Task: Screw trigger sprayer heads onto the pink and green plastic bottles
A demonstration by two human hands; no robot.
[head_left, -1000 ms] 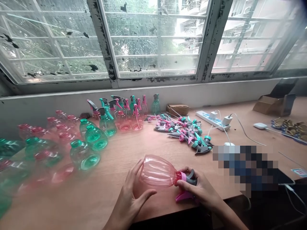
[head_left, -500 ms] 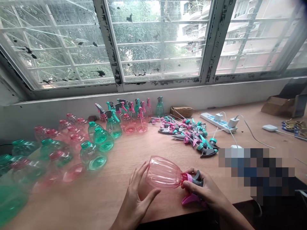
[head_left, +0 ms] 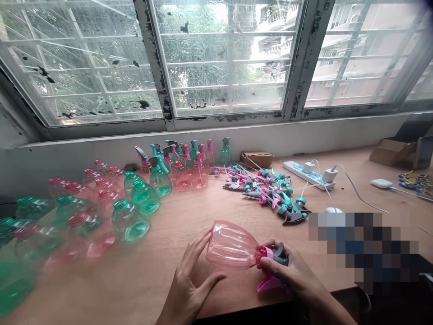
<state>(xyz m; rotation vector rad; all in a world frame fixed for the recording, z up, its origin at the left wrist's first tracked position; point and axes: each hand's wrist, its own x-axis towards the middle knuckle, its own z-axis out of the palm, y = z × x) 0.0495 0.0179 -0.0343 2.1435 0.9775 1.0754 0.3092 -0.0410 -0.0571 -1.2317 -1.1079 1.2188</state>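
At the table's (head_left: 169,225) near edge the pink bottle (head_left: 232,246) has barely moved. The left hand (head_left: 187,289) cups it with loose fingers; the right hand (head_left: 294,273) pinches its spray top (head_left: 279,258).

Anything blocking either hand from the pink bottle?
Nothing visible. The left hand cups the pink bottle at its body, and the right hand grips the spray head at its neck. The other bottles and loose spray heads lie apart, farther back on the table.
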